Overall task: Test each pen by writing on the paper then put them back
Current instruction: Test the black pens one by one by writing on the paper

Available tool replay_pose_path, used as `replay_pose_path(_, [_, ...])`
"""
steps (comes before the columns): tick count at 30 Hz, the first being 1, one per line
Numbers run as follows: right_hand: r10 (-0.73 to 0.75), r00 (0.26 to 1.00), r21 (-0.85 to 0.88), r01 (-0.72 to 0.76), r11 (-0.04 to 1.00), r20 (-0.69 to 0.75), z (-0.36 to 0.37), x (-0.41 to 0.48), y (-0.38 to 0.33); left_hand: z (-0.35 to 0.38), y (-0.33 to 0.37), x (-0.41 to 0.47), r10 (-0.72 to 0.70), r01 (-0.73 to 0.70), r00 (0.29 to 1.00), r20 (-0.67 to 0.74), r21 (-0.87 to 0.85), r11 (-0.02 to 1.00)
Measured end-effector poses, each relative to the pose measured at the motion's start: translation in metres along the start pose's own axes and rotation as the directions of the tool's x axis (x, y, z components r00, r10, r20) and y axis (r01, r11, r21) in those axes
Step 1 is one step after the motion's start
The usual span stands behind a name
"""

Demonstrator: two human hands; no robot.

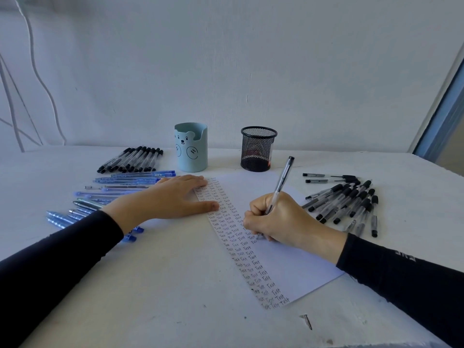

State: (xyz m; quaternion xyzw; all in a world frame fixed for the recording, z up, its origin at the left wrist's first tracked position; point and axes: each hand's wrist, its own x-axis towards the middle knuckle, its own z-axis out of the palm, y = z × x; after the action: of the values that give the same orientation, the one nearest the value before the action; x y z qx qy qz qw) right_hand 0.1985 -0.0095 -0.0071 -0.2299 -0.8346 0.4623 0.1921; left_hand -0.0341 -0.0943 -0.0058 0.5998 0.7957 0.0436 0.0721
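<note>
Head view. The pen was grasped in the right hand, fingers curled round its lower barrel. Its tip was set on the paper beside the filled columns of "Test" marks, where a further mark could be added. The left hand was laid flat, fingers straight and relaxed, on the sheet's upper left edge, apparently to stop it sliding under the stroke. Black pens were heaped just right of the sheet, near the writing hand. Blue pens and capped black pens were spread on the tabletop to the left. The bear holder and mesh holder stood behind the paper, seemingly for returned pens.
</note>
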Motion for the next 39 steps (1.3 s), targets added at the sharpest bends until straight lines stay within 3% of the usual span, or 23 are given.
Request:
replay_pose_path(12, [-0.039,0.999,-0.004,0.039,0.999,0.027,-0.002,0.003,0.007,0.001,-0.002,0.0,-0.001,0.001,1.0,0.004,-0.003,1.0])
replay_pose_path(17, [-0.143,0.99,0.056,0.143,0.988,-0.009,-0.011,0.007,0.001,-0.001,0.0,0.0,0.002,-0.001,1.0,0.015,-0.001,1.0])
replay_pose_path(22, [-0.145,0.988,0.048,0.148,0.988,-0.052,-0.031,0.013,0.0,0.002,-0.004,0.002,0.008,-0.008,1.0,0.015,0.02,1.0])
replay_pose_path(25, [-0.278,0.952,-0.034,0.276,0.961,-0.127,-0.035,0.018,0.005,0.004,-0.007,0.004,0.027,-0.026,0.999,-0.026,0.014,1.0])
replay_pose_path(28, [-0.368,0.93,-0.116,0.364,0.924,-0.016,-0.034,0.019,0.009,0.002,-0.015,0.005,0.06,-0.062,0.993,-0.104,-0.019,0.998])
replay_pose_path(31, [-0.38,0.919,-0.304,0.393,0.868,0.104,-0.026,0.019,0.015,0.001,-0.022,0.007,0.073,-0.076,0.988,-0.138,-0.019,0.997])
replay_pose_path(36, [-0.427,0.89,-0.522,0.444,0.728,0.161,-0.016,0.029,0.037,0.002,-0.023,0.007,0.046,-0.054,0.993,-0.112,-0.075,0.996])
replay_pose_path(39, [-0.345,0.914,-0.645,0.396,0.653,0.212,-0.018,0.033,0.04,0.003,-0.023,0.007,0.048,-0.058,0.992,-0.116,-0.086,0.995])
